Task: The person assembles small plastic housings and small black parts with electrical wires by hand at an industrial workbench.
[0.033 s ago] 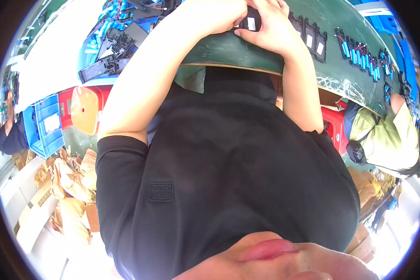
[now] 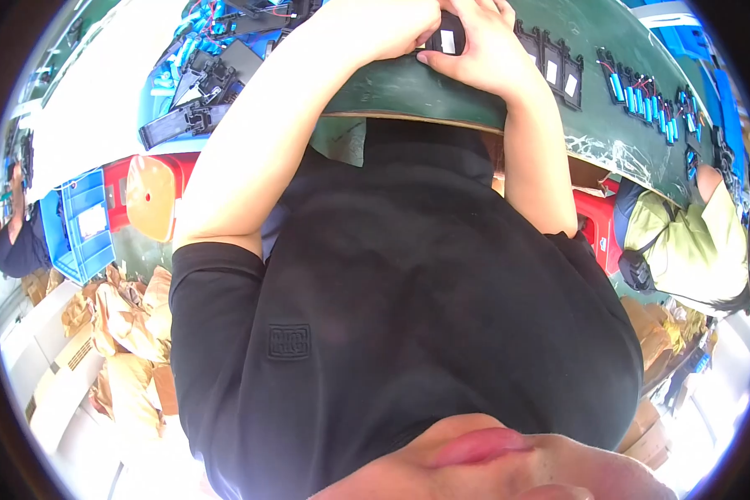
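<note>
Black boxy part [image 2: 450, 37] between both hands

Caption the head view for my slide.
Both hands, left and right, hold a small black part over a green bench.

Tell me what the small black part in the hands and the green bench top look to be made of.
Black part: likely moulded plastic, matte black with a pale sticker; the left hand and right hand cover most of it, so this is unsure. Bench top: dark green mat, probably rubber or vinyl, dull and scuffed, over a board that looks like wood at its pale brown edge.
</note>
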The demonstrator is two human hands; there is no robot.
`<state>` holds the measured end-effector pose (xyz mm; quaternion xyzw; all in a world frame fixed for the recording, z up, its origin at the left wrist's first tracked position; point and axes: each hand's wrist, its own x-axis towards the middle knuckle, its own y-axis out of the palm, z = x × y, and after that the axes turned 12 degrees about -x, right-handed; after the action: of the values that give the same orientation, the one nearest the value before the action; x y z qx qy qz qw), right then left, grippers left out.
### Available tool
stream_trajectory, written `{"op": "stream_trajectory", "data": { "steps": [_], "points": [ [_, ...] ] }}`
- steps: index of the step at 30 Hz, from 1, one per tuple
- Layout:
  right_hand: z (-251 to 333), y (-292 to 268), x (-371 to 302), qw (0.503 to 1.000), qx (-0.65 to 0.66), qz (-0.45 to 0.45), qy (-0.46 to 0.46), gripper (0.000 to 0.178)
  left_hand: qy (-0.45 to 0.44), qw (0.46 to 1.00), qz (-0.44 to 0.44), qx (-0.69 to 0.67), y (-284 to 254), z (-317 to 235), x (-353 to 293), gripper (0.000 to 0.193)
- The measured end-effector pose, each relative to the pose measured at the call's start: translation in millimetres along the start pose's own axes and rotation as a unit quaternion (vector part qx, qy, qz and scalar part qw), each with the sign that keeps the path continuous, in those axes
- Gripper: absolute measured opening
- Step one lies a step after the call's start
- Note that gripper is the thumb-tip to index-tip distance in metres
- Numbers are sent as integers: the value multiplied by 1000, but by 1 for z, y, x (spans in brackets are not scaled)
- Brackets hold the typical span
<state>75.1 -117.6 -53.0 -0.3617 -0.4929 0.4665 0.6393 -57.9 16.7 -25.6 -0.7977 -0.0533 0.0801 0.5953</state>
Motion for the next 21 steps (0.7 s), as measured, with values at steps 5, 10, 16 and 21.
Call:
{"op": "stream_trajectory", "data": {
  "steps": [5, 10, 16, 21],
  "points": [
    [0, 1, -1, 1000, -5, -2, 0, 101, 27, 998, 36, -39, -1, 2, 2, 10],
    [1, 3, -2, 1000, -17, -1, 4, 99, 6, 997, -64, -39, 2, 19, 6, 15],
    [4, 0, 2, 1000, -24, 14, -1, 100, 34, 924, -87, -371, -17, 44, -1, 8],
    [0, 4, -2, 1000, -17, 3, 0, 99, 2, 983, 66, -171, -5, 21, 1, 16]
  ]
}}
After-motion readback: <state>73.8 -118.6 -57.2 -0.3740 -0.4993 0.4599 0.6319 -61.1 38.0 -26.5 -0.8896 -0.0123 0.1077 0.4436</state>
